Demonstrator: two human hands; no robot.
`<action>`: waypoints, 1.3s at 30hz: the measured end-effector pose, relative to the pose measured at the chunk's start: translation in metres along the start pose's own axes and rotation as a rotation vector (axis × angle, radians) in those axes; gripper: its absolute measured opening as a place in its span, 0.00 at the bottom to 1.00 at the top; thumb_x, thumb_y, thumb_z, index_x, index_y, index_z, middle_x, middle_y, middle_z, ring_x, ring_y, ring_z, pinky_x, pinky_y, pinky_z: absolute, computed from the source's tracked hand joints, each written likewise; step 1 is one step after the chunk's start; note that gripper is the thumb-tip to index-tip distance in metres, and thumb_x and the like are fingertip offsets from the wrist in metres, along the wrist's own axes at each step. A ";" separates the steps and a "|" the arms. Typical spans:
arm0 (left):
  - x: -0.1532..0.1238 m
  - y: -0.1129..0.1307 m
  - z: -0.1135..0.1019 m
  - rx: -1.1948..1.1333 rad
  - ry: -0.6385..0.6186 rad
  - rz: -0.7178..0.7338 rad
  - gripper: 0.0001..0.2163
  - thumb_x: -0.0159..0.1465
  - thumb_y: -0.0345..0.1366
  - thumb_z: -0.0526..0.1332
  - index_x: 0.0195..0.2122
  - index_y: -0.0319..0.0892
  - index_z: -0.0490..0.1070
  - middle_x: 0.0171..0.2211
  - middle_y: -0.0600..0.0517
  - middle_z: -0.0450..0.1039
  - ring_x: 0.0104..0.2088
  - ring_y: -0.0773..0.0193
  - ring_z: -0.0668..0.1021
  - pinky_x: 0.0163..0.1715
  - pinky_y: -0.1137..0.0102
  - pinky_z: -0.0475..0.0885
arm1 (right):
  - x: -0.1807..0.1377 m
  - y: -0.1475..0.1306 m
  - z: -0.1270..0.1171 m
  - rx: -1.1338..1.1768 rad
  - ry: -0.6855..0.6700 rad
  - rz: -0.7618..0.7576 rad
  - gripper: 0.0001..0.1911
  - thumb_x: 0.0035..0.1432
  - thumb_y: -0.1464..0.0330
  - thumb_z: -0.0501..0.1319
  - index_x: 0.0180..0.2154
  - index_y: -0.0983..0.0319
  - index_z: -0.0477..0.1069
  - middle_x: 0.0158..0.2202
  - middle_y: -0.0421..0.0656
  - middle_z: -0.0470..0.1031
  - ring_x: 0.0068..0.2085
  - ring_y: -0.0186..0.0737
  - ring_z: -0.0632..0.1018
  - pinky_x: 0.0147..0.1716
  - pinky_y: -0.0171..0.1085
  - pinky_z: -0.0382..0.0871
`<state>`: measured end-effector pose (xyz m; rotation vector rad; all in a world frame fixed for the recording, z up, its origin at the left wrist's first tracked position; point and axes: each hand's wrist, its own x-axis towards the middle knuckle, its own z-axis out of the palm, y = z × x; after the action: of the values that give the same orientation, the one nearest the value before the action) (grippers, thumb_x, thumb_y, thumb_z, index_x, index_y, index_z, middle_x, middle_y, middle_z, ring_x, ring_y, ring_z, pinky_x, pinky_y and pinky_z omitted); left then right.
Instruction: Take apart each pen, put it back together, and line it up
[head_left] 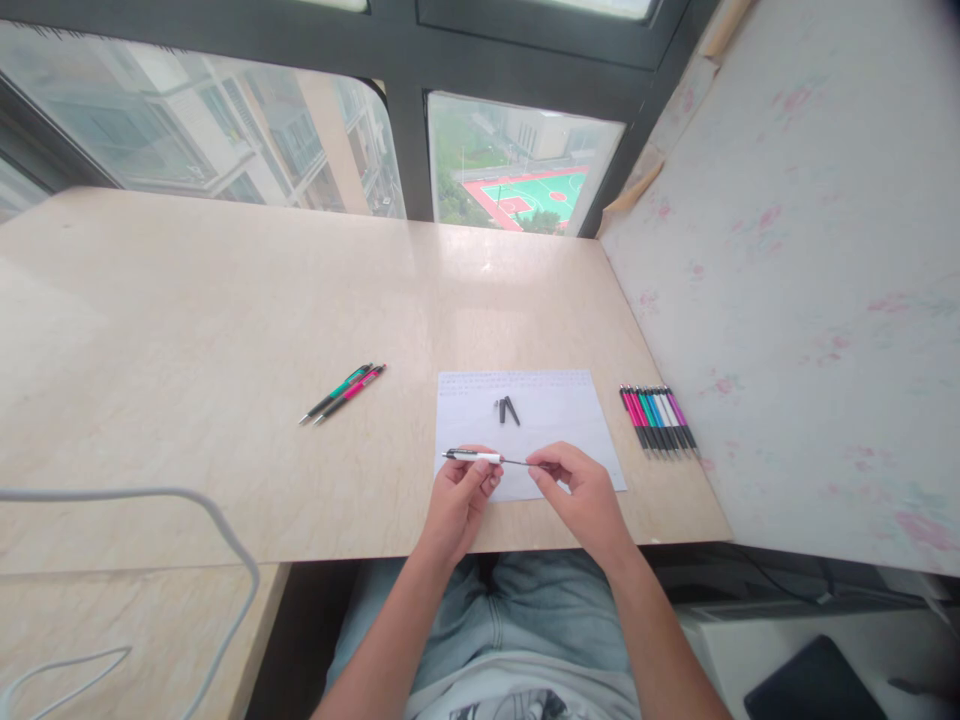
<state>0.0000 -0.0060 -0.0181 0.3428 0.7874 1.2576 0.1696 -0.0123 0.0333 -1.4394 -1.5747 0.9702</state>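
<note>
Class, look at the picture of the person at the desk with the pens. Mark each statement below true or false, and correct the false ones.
1. The left hand holds a white pen barrel. True.
2. The right hand is flat on the table. False: it pinches a thin refill that meets the barrel.
3. Two pens lie to the left of the paper. True.
4. The row of pens lies on the paper. False: it lies on the table, right of the paper.
5. Small black parts lie on the paper. True.
</note>
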 end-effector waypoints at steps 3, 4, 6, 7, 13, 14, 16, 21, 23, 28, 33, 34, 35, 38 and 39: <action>0.000 0.000 0.000 -0.009 0.007 0.002 0.09 0.56 0.34 0.72 0.36 0.38 0.78 0.34 0.49 0.78 0.32 0.69 0.77 0.37 0.74 0.72 | 0.003 0.008 0.001 0.021 -0.009 0.049 0.12 0.58 0.67 0.62 0.45 0.60 0.74 0.38 0.45 0.78 0.36 0.40 0.79 0.37 0.39 0.75; 0.000 0.000 0.000 -0.013 0.008 -0.002 0.09 0.56 0.34 0.72 0.36 0.38 0.78 0.34 0.49 0.78 0.32 0.69 0.77 0.37 0.74 0.72 | 0.006 0.013 0.000 0.009 -0.009 0.061 0.14 0.58 0.67 0.61 0.47 0.60 0.73 0.39 0.45 0.78 0.36 0.40 0.79 0.36 0.39 0.75; 0.000 0.000 -0.001 -0.019 0.010 -0.008 0.09 0.57 0.35 0.72 0.37 0.38 0.78 0.34 0.49 0.78 0.32 0.70 0.78 0.37 0.74 0.72 | 0.014 0.024 0.001 -0.082 0.000 0.063 0.14 0.58 0.69 0.59 0.46 0.61 0.73 0.38 0.45 0.78 0.35 0.40 0.78 0.34 0.38 0.73; 0.000 -0.001 -0.001 -0.020 0.010 -0.009 0.09 0.57 0.35 0.72 0.37 0.38 0.78 0.34 0.49 0.78 0.32 0.70 0.78 0.37 0.74 0.72 | 0.019 0.030 0.002 -0.169 0.007 0.050 0.12 0.58 0.69 0.58 0.45 0.61 0.73 0.38 0.45 0.78 0.34 0.40 0.77 0.33 0.39 0.72; 0.001 -0.001 -0.002 -0.014 0.011 -0.011 0.10 0.56 0.36 0.72 0.37 0.38 0.77 0.35 0.48 0.79 0.32 0.69 0.78 0.36 0.73 0.72 | 0.056 0.044 0.023 -0.661 0.117 0.042 0.10 0.60 0.66 0.60 0.44 0.60 0.74 0.38 0.46 0.76 0.39 0.45 0.76 0.35 0.39 0.67; 0.001 -0.001 -0.002 -0.015 0.010 -0.011 0.10 0.56 0.36 0.72 0.37 0.38 0.77 0.35 0.48 0.79 0.32 0.69 0.78 0.36 0.73 0.72 | 0.060 0.043 0.028 -0.704 0.129 0.049 0.10 0.60 0.65 0.60 0.44 0.59 0.74 0.39 0.47 0.76 0.40 0.45 0.76 0.33 0.39 0.66; 0.001 0.000 -0.003 -0.013 0.008 -0.014 0.11 0.56 0.36 0.72 0.37 0.38 0.77 0.35 0.48 0.78 0.32 0.69 0.78 0.36 0.73 0.72 | 0.066 0.042 0.037 -0.762 0.146 0.057 0.08 0.61 0.66 0.60 0.42 0.59 0.74 0.40 0.47 0.76 0.40 0.45 0.76 0.31 0.37 0.63; 0.001 -0.001 -0.004 -0.010 0.003 -0.009 0.10 0.57 0.36 0.72 0.37 0.38 0.77 0.35 0.48 0.78 0.32 0.70 0.77 0.36 0.74 0.72 | 0.065 0.046 0.040 -0.756 0.279 0.069 0.07 0.61 0.70 0.56 0.35 0.60 0.74 0.39 0.49 0.76 0.39 0.45 0.75 0.31 0.37 0.63; 0.001 0.000 -0.003 -0.009 0.004 -0.005 0.09 0.57 0.36 0.71 0.37 0.39 0.77 0.35 0.49 0.78 0.32 0.70 0.77 0.36 0.74 0.72 | 0.059 0.049 0.032 -0.669 0.357 0.078 0.09 0.62 0.68 0.56 0.36 0.61 0.74 0.38 0.49 0.77 0.37 0.45 0.76 0.32 0.39 0.65; 0.001 0.001 -0.002 0.003 0.027 -0.003 0.10 0.56 0.36 0.72 0.36 0.39 0.78 0.34 0.49 0.77 0.31 0.70 0.77 0.35 0.73 0.72 | 0.034 0.050 0.000 -0.239 0.362 0.159 0.13 0.61 0.58 0.59 0.35 0.60 0.75 0.31 0.46 0.80 0.32 0.45 0.79 0.33 0.41 0.71; 0.001 0.000 -0.002 0.003 0.025 0.000 0.11 0.56 0.36 0.72 0.37 0.39 0.77 0.35 0.49 0.78 0.32 0.70 0.77 0.35 0.74 0.72 | 0.005 0.039 -0.028 0.051 0.269 0.233 0.17 0.56 0.55 0.65 0.38 0.61 0.79 0.36 0.48 0.81 0.37 0.47 0.80 0.37 0.42 0.76; 0.001 0.000 -0.002 0.001 0.023 -0.001 0.10 0.56 0.36 0.72 0.37 0.39 0.77 0.35 0.49 0.78 0.32 0.70 0.77 0.35 0.74 0.72 | 0.000 0.038 -0.033 0.081 0.262 0.246 0.17 0.55 0.55 0.66 0.39 0.61 0.79 0.36 0.48 0.81 0.37 0.47 0.80 0.38 0.42 0.76; 0.001 0.000 -0.002 -0.002 0.022 -0.001 0.10 0.56 0.36 0.72 0.37 0.39 0.77 0.35 0.49 0.78 0.32 0.70 0.77 0.36 0.74 0.72 | -0.005 0.036 -0.036 0.101 0.254 0.254 0.17 0.55 0.55 0.66 0.39 0.61 0.79 0.36 0.47 0.81 0.37 0.46 0.80 0.38 0.42 0.76; 0.001 0.001 -0.002 0.001 0.022 0.002 0.10 0.56 0.35 0.72 0.37 0.39 0.77 0.34 0.49 0.78 0.31 0.70 0.77 0.35 0.74 0.72 | -0.017 0.032 -0.043 0.109 0.224 0.243 0.15 0.55 0.57 0.67 0.39 0.60 0.79 0.36 0.46 0.81 0.38 0.46 0.80 0.39 0.42 0.76; 0.001 0.000 -0.002 0.005 0.024 0.004 0.10 0.56 0.35 0.72 0.37 0.38 0.77 0.34 0.49 0.78 0.31 0.70 0.77 0.35 0.74 0.72 | -0.020 0.030 -0.044 0.103 0.219 0.234 0.14 0.56 0.57 0.67 0.38 0.60 0.79 0.36 0.46 0.81 0.38 0.46 0.80 0.39 0.42 0.76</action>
<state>-0.0017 -0.0053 -0.0195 0.3340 0.8105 1.2660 0.2231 -0.0290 0.0224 -1.6224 -1.2011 0.9748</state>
